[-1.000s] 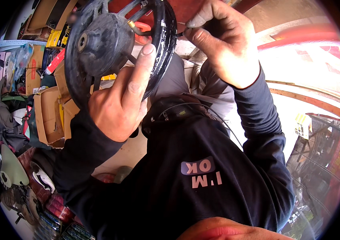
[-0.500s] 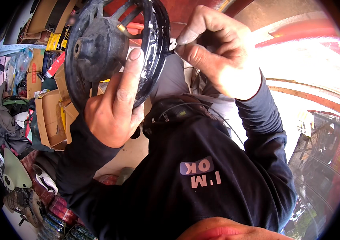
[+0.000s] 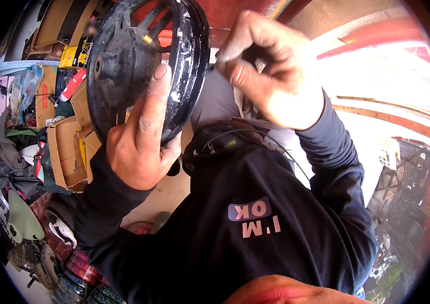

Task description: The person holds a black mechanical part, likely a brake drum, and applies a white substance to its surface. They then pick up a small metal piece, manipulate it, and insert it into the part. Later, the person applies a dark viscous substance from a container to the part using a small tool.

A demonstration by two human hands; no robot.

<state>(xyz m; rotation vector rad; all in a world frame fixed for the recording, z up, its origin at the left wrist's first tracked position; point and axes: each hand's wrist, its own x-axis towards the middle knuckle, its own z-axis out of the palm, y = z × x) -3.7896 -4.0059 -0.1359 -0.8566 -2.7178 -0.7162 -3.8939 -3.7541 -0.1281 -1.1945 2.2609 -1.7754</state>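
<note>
A black spoked wheel rim [image 3: 118,63] is raised at the upper left, with no tyre on it. Its outer channel is scuffed with pale patches, and a brass-coloured tip [image 3: 147,39] shows by a spoke. My left hand [image 3: 141,142] grips the lower edge, its index finger stretched up along the side. Just right of the rim, my right hand [image 3: 275,76] is closed, thumb and index finger pinched together. Whatever lies between those fingertips is small, dark and too blurred to name. A gap shows between the pinch and the rim.
Open cardboard boxes [image 3: 65,152] and a red-and-white tube [image 3: 73,84] lie to the left, among bags and parts. A green panel piece [image 3: 24,218] rests at lower left. Beneath the wheel is my grey trouser leg [image 3: 215,101]. A dark cable [image 3: 270,139] curves across my lap.
The wheel has shifted slightly and turned, showing more of its outer channel. My right hand's pinch has moved a little left and is blurrier; my left hand keeps its grip.
</note>
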